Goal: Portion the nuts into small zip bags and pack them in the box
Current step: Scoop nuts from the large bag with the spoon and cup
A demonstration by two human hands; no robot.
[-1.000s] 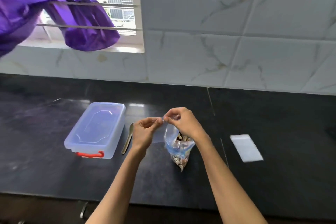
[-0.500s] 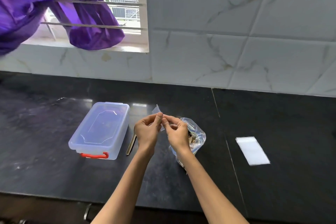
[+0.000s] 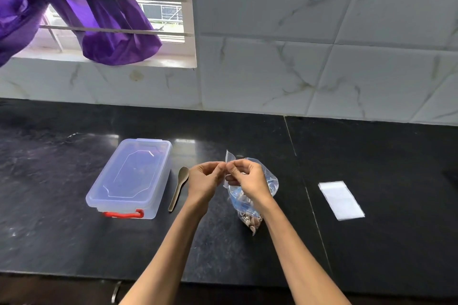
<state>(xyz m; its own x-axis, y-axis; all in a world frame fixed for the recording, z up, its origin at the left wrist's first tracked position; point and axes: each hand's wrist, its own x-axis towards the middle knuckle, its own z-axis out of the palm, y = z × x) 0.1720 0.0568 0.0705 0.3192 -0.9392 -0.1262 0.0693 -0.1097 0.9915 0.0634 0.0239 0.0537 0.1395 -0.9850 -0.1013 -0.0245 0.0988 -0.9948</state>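
Observation:
A small clear zip bag (image 3: 229, 158) is held edge-on above the black counter, pinched at its top between my left hand (image 3: 205, 181) and my right hand (image 3: 244, 178), fingertips almost touching. Behind and below my right hand stands a larger clear bag with blue print (image 3: 250, 203), holding nuts at its bottom. A clear plastic box (image 3: 131, 176) with its lid on and a red handle sits to the left. A stack of flat small zip bags (image 3: 341, 199) lies to the right.
A brown spoon (image 3: 179, 189) lies between the box and my left hand. The counter's front edge (image 3: 74, 277) runs below. A tiled wall rises behind, with a window and purple cloth (image 3: 109, 32) at the upper left.
My hands have come closer together on the small bag, which has turned from spread flat to edge-on. The large nut bag stays put.

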